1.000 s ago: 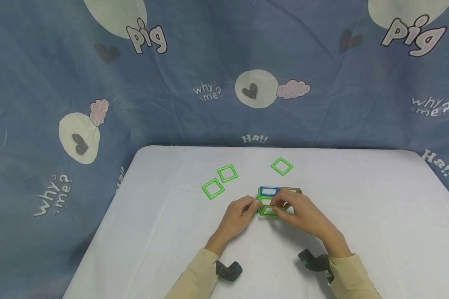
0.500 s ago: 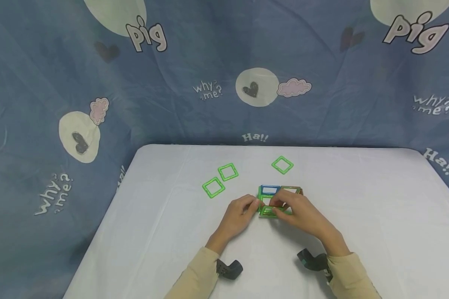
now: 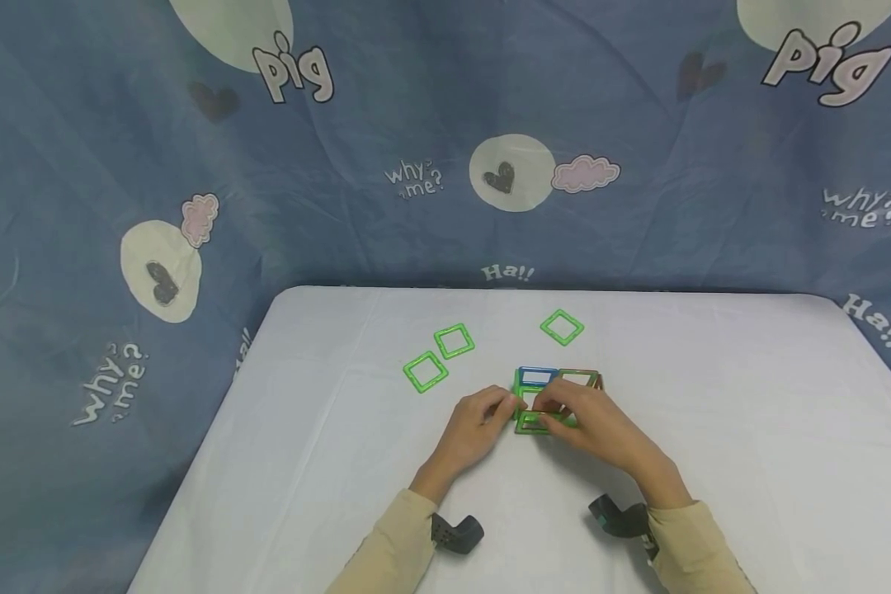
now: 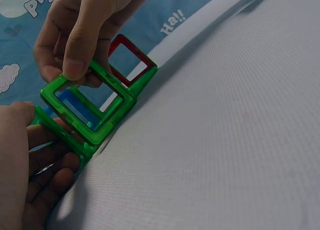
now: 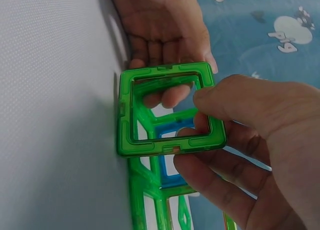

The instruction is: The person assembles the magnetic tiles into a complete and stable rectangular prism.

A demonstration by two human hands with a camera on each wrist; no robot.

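My right hand (image 3: 597, 417) pinches a green square magnetic tile (image 5: 145, 149) between thumb and fingers. That tile stands at the near side of a small structure of joined magnetic tiles, its lower edge at the tabletop. My left hand (image 3: 469, 433) is at the structure's left side, its thumb and fingers around an upright green tile (image 4: 57, 130). Behind lie a blue-framed tile (image 3: 538, 376) and a tile with a brownish-looking edge (image 3: 579, 373). A red-framed tile (image 4: 146, 60) stands at the far end in the left wrist view. My right hand hides part of the structure.
Two loose green square tiles (image 3: 426, 372) (image 3: 454, 341) lie left of the structure on the white table (image 3: 327, 462). Another green square tile (image 3: 562, 327) lies behind it. A blue printed cloth (image 3: 386, 99) hangs behind the table's far edge.
The near green tile in my right hand has tipped slightly, its lower edge coming down a little towards me. Both hands stay in nearly the same place.
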